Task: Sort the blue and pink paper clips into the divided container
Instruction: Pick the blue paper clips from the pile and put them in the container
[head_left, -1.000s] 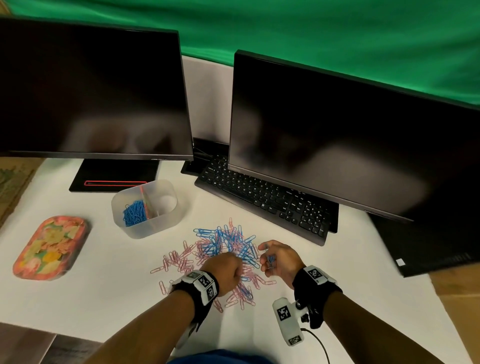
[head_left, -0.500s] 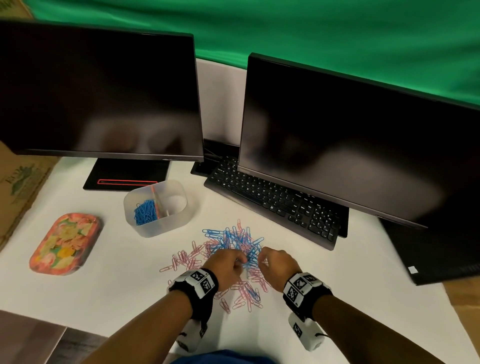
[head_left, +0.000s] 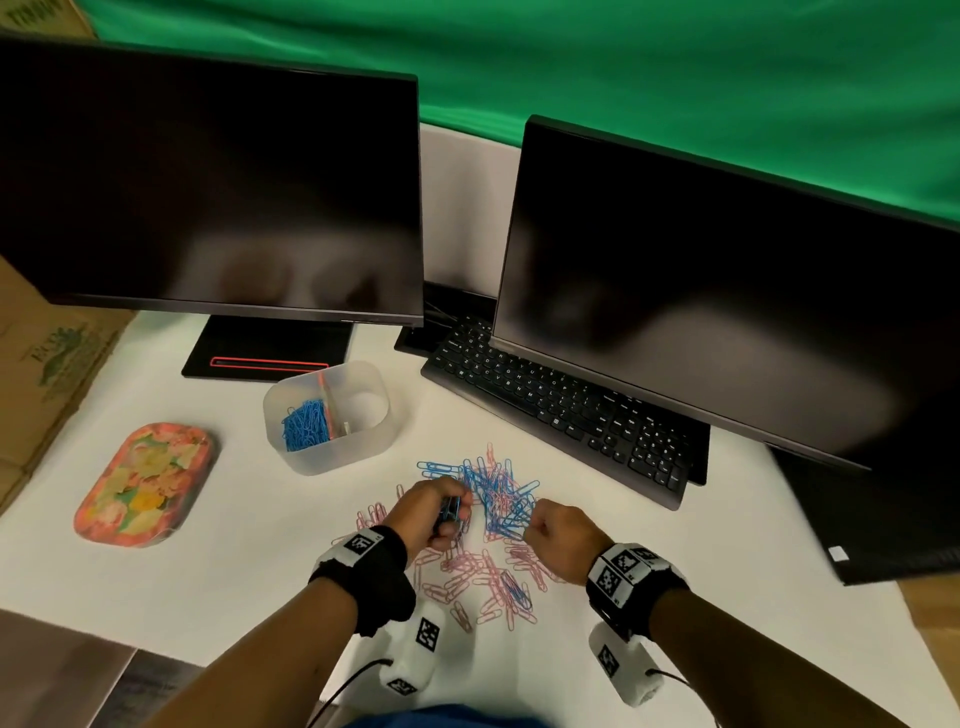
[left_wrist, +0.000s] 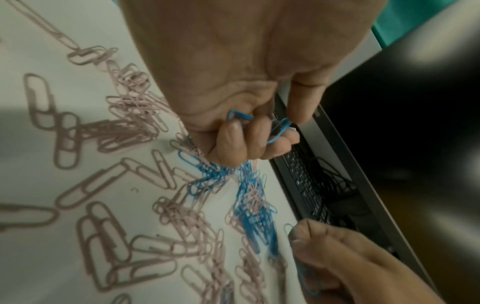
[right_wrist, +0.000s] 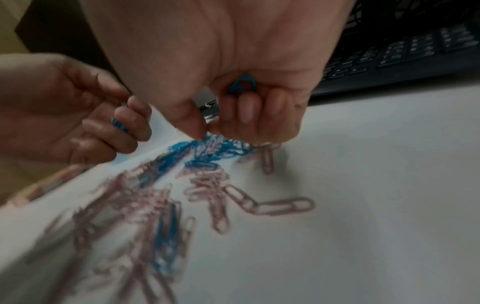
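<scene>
Both hands closer over pile | left hand (head_left: 434, 512) grips blue clips (left_wrist: 279, 128) | right hand (head_left: 563, 538) pinches blue clips

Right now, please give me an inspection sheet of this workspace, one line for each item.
Surface: white table, mixed clip pile before the keyboard.
Job's things: divided container, blue paper clips in its left compartment, right one seems empty; pink paper clips loose on the table.
Clutter: floral tin, keyboard, two dark monitors.
Hands: left hand grips blue clips; right hand holds blue clips while pinching at the pile.
Cables: wrist camera cable at the near edge.
Surroundings: green backdrop, cardboard box.
</scene>
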